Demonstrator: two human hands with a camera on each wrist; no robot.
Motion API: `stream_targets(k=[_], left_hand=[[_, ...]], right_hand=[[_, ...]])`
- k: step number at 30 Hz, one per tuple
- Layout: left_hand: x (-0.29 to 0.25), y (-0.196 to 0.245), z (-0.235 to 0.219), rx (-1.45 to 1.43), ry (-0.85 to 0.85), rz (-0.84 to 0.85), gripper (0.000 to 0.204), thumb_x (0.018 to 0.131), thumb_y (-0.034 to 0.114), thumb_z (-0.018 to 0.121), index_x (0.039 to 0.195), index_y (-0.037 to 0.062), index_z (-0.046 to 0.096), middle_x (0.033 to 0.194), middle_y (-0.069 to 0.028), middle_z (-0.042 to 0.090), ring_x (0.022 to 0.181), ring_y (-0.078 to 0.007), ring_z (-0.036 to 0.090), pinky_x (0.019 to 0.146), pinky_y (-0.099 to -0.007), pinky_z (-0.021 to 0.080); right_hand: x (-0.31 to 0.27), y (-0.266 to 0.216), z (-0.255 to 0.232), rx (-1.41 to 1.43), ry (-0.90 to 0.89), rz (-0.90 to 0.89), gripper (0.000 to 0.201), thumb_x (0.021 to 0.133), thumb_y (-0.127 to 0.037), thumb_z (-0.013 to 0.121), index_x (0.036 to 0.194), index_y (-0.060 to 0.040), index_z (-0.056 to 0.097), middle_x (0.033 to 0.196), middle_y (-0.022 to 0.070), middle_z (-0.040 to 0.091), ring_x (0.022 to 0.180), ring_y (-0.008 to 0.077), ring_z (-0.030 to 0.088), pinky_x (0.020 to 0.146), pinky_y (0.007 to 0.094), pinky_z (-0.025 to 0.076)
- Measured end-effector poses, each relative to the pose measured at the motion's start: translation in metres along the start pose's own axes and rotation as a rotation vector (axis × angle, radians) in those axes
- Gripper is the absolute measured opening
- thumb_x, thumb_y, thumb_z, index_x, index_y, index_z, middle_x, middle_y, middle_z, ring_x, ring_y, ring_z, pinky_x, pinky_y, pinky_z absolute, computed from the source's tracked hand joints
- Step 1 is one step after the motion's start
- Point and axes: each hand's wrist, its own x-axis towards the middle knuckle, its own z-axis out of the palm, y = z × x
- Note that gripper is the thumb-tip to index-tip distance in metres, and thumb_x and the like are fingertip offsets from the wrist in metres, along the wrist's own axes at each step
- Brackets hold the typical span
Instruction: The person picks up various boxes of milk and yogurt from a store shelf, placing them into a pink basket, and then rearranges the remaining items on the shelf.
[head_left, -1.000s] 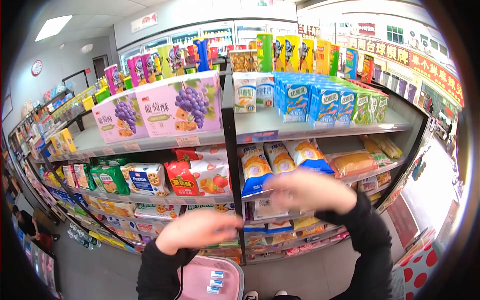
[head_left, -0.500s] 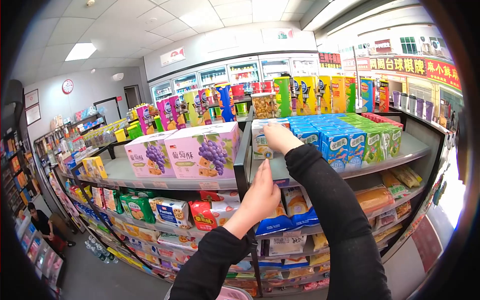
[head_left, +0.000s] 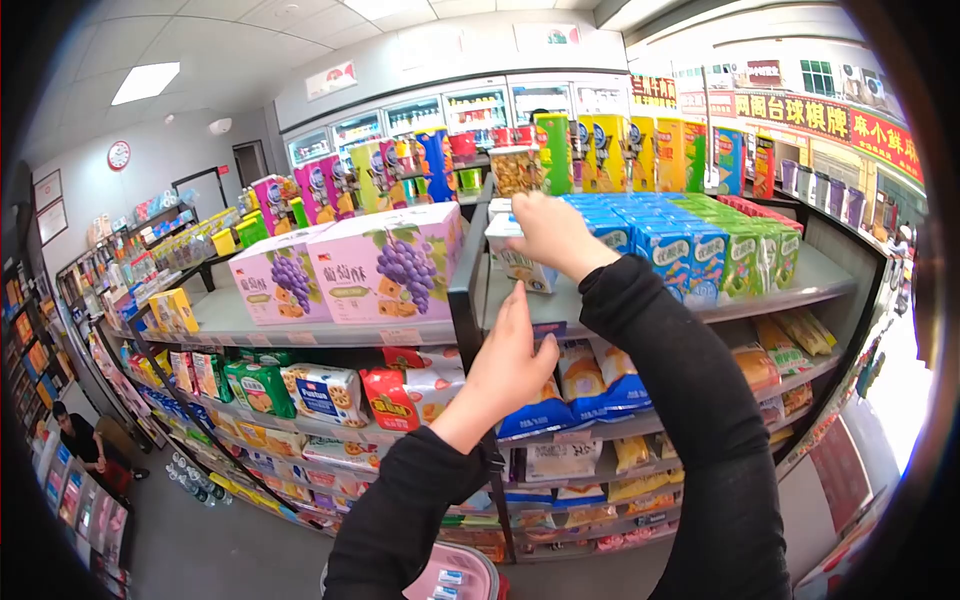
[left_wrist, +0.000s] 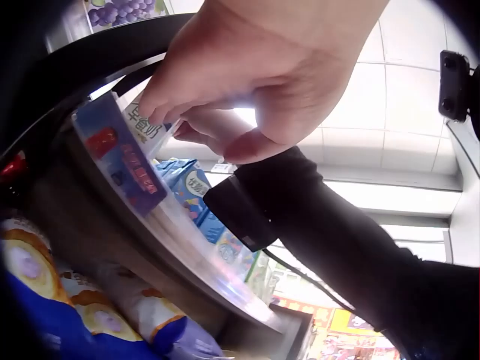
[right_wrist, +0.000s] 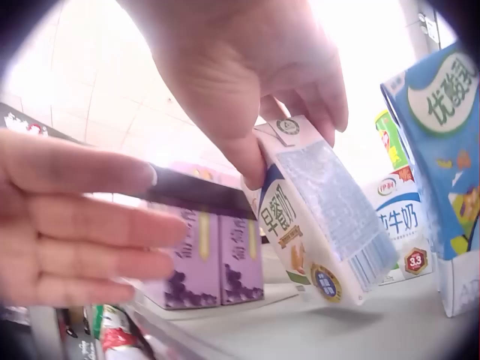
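Observation:
On the top shelf my right hand (head_left: 555,237) pinches a white milk carton (right_wrist: 322,206) by its upper end, thumb on one side and fingers on the other. The carton leans over, its lower corner close over the shelf (right_wrist: 300,330). In front of the shelf edge my left hand (head_left: 500,372) is held with its fingers straight, tips just below the carton in the head view; nothing is in it. Another white milk carton (right_wrist: 401,225) stands behind, and blue drink cartons (head_left: 680,262) stand to the right.
Purple grape-picture boxes (head_left: 385,268) stand left of a black shelf post (head_left: 468,290). Green cartons (head_left: 745,262) stand further right, chip canisters (head_left: 605,155) behind. Bagged snacks (head_left: 540,415) fill the lower shelves. A pink basket (head_left: 484,570) with small packs is below; a seated person is far left.
Both hands have risen from in front of the lower shelves to the top shelf. The right hand has taken hold of the milk carton, which has gone from upright to tilted.

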Motion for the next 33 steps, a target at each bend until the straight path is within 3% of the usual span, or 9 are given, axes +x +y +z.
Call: stream_targets(k=[3,5,7,9,11,13,15,22,33], left_hand=[[-0.015,0.03,-0.011,-0.265,-0.066,0.011,0.064,0.082,0.014,0.061,0.133,-0.0063,0.028,0.123,-0.0215,0.048,0.116,-0.0268,0.047,0.096,-0.0346,0.038],[-0.03,0.047,-0.021,-0.371,-0.008,0.021,0.067,0.077,0.017,0.067,0.13,-0.0043,0.031,0.118,-0.0193,0.05,0.11,-0.0299,0.051,0.089,-0.0369,0.042],[-0.046,0.054,-0.03,-0.258,0.202,0.134,0.077,0.073,0.016,0.072,0.133,-0.0034,0.028,0.121,-0.0177,0.048,0.111,-0.0284,0.05,0.093,-0.0375,0.039],[-0.071,0.051,-0.034,-0.263,0.197,0.095,0.086,0.07,0.017,0.076,0.135,-0.0028,0.023,0.126,-0.017,0.046,0.114,-0.0279,0.048,0.097,-0.0364,0.036],[-0.094,0.046,-0.029,-0.764,-0.011,-0.059,0.083,0.069,0.013,0.076,0.135,-0.0019,0.028,0.125,-0.0135,0.048,0.117,-0.0216,0.046,0.098,-0.034,0.034],[-0.129,0.042,-0.033,-0.762,-0.2,-0.143,0.073,0.068,0.01,0.075,0.129,-0.002,0.037,0.118,-0.0114,0.053,0.111,-0.0192,0.051,0.095,-0.0326,0.038],[-0.171,0.028,-0.028,-0.577,-0.238,-0.088,0.062,0.065,0.008,0.076,0.119,-0.002,0.046,0.108,-0.0119,0.057,0.101,-0.0202,0.057,0.086,-0.031,0.044],[-0.311,-0.046,-0.007,-0.361,-0.436,-0.405,0.055,0.064,0.008,0.074,0.113,0.0013,0.051,0.102,-0.0132,0.058,0.097,-0.0252,0.058,0.084,-0.0332,0.045],[-0.512,-0.174,0.008,-0.053,-0.799,-0.878,0.048,0.06,0.005,0.067,0.106,0.0058,0.053,0.096,-0.0126,0.052,0.089,-0.0321,0.056,0.075,-0.0386,0.047]], right_hand=[[-0.017,-0.007,-0.051,0.068,0.058,-0.041,0.039,0.07,-0.033,0.068,0.086,-0.0015,0.052,0.084,0.0186,0.058,0.081,0.0356,0.058,0.07,0.0427,0.046],[-0.039,-0.018,-0.09,0.123,0.121,-0.063,0.038,0.07,-0.033,0.067,0.084,0.0004,0.056,0.081,0.0188,0.06,0.08,0.0353,0.06,0.069,0.0419,0.048],[-0.067,-0.026,-0.118,0.231,0.178,-0.153,0.037,0.071,-0.031,0.067,0.086,0.0003,0.056,0.081,0.0183,0.059,0.079,0.0342,0.059,0.068,0.0396,0.047],[-0.115,-0.056,-0.154,0.388,-0.052,-0.062,0.04,0.07,-0.023,0.073,0.098,-0.0003,0.058,0.089,0.0123,0.062,0.082,0.0244,0.06,0.071,0.0307,0.046],[-0.151,-0.071,-0.153,0.463,-0.119,-0.144,0.04,0.065,-0.014,0.076,0.097,-0.0007,0.057,0.088,0.0114,0.061,0.079,0.0238,0.059,0.068,0.0308,0.046],[-0.19,-0.092,-0.144,0.596,-0.191,-0.144,0.042,0.063,-0.013,0.076,0.097,0.0002,0.055,0.086,0.0115,0.059,0.075,0.0249,0.058,0.067,0.0326,0.046],[-0.228,-0.112,-0.126,0.673,-0.273,-0.126,0.049,0.062,-0.016,0.077,0.101,0.0026,0.053,0.086,0.0123,0.057,0.076,0.0292,0.056,0.067,0.0339,0.045],[-0.349,-0.188,0.014,1.074,-0.683,0.13,0.039,0.066,-0.011,0.066,0.101,0.0001,0.053,0.09,0.0143,0.051,0.086,0.0317,0.054,0.071,0.0389,0.045],[-0.468,-0.388,0.193,0.867,-1.293,0.255,0.042,0.062,-0.006,0.068,0.099,0.0026,0.051,0.096,0.0178,0.056,0.079,0.0311,0.062,0.063,0.0415,0.052]])
